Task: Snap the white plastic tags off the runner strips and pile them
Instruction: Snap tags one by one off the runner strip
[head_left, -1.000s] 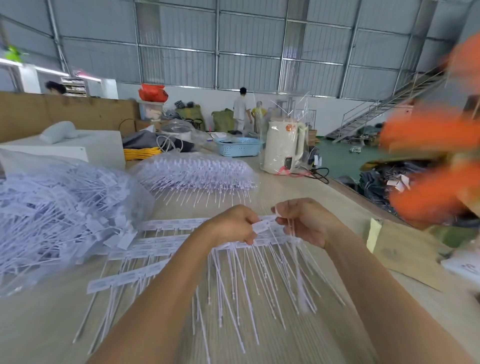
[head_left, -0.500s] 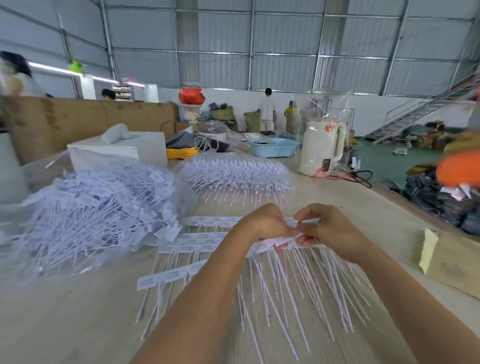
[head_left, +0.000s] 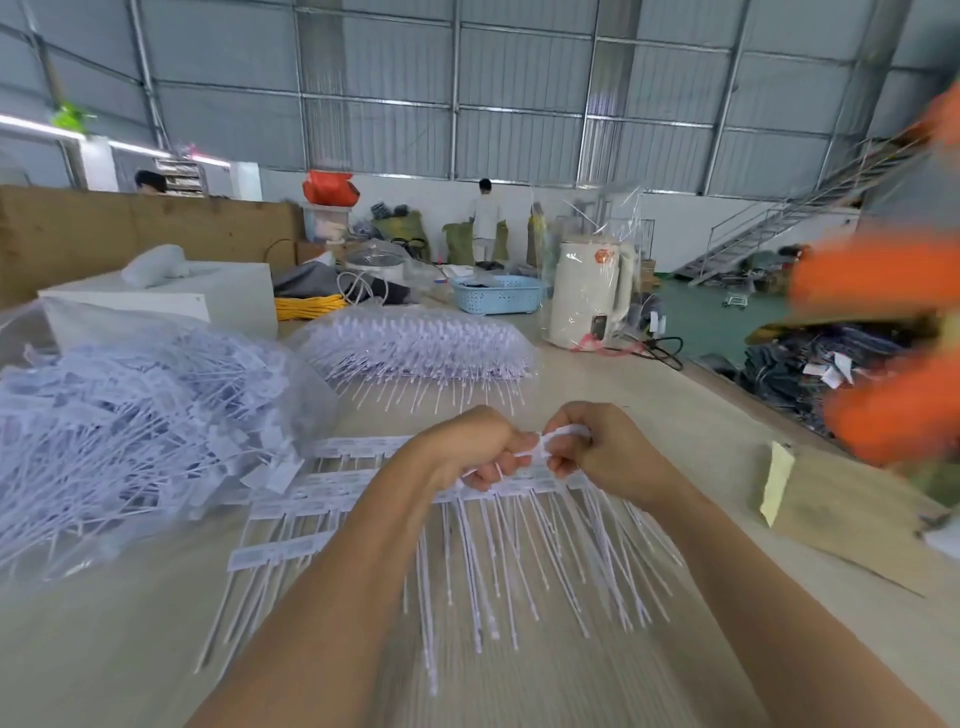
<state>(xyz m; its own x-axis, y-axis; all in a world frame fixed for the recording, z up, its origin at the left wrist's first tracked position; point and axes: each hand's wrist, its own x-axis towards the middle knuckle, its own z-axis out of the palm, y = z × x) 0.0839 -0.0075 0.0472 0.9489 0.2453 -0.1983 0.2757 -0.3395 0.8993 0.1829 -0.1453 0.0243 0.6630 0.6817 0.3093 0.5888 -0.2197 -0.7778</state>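
Both hands have closed together since a second ago: the left hand (head_left: 470, 447) and right hand (head_left: 605, 449) now pinch one runner strip (head_left: 550, 452) between them, its white tags (head_left: 519, 551) fanning toward the near edge. More strips (head_left: 322, 499) lie just left; the bagged pile (head_left: 119, 415) sits far left. Bare table (head_left: 649, 395) stretches right to a cardboard sheet (head_left: 852, 514); a white kettle (head_left: 589, 291) stands far behind.

No legible text — print blurred.
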